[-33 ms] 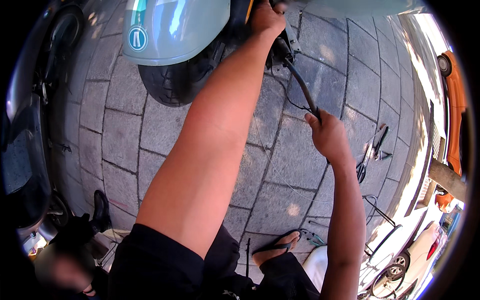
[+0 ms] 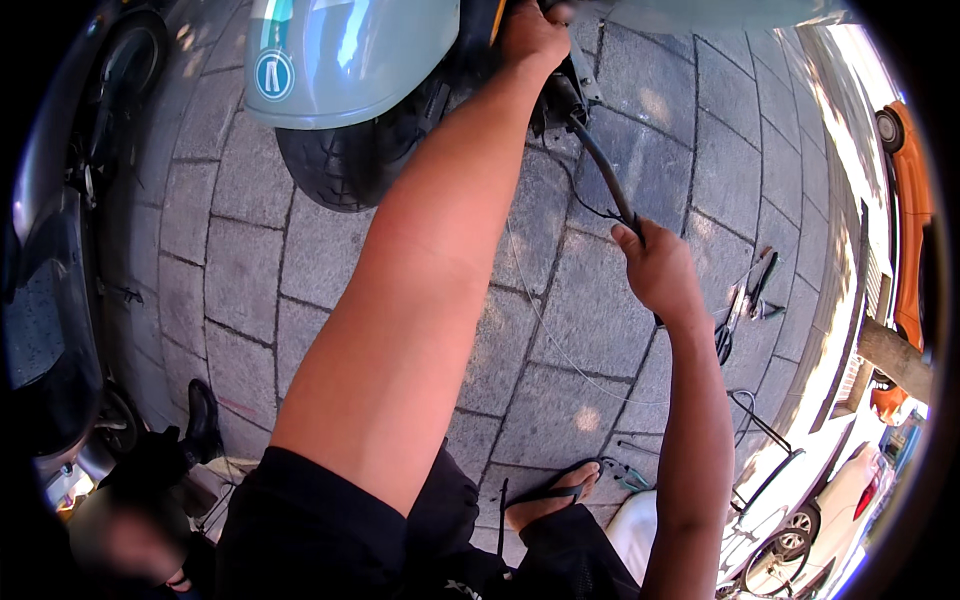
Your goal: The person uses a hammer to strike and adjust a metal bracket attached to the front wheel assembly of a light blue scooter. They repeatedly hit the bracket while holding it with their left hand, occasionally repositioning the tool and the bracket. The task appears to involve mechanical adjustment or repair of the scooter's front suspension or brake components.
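Observation:
At the top, my left hand (image 2: 535,40) is curled on a part near a pale blue vehicle body (image 2: 355,60) with a black tyre (image 2: 320,170); its fingertips are mostly hidden. My bare left arm crosses the middle of the view. Lower right, my right hand (image 2: 655,260) grips a curved black tube (image 2: 600,160) that runs up to a dark metal fitting (image 2: 565,100) beside my left hand. A thin black cable loops beside the tube, and a pale wire trails across the paving. Pliers and other hand tools (image 2: 735,325) lie right of my right hand.
Grey paving (image 2: 240,260) surrounds my sandalled foot (image 2: 550,500). A dark scooter (image 2: 45,300) stands left, with another person (image 2: 135,540) and a black boot (image 2: 200,420) at lower left. An orange car (image 2: 910,210) and white car (image 2: 840,510) are at right.
My right hand and forearm have shifted very slightly to the right. My left hand looks much the same.

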### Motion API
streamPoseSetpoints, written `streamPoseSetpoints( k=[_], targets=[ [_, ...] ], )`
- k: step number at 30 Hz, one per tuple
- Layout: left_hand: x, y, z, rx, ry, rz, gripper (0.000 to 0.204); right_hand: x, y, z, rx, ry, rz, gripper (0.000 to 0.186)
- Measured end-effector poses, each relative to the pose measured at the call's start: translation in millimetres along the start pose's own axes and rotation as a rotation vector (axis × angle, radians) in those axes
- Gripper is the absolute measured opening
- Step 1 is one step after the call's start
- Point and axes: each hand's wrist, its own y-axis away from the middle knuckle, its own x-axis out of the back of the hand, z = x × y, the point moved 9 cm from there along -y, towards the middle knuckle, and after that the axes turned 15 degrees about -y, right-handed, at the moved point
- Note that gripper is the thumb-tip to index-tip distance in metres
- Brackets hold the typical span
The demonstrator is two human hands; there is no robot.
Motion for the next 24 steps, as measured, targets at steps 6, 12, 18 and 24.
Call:
streamPoseSetpoints(
  k=[6,12,18,24],
  targets=[
    [-7.1,7.1,13.4,0.053,0.123,-0.200,0.075,7.5,-0.8,11.3,-0.032,-0.017,-0.006,0.051],
    [-20.9,-4.8,1.9,-0.031,0.135,-0.181,0.072,-3.8,-3.8,25.6,-0.102,-0.148,-0.079,0.050],
    [-25.0,-2.8,6.6,-0.068,0.035,-0.067,0.073,1.3,1.3,13.8,-0.132,-0.074,-0.054,0.049],
    [-26.0,-5.6,-4.6,-0.051,0.069,-0.110,0.069,-10.3,10.3,2.5,-0.024,0.083,0.027,0.047]
  ],
)
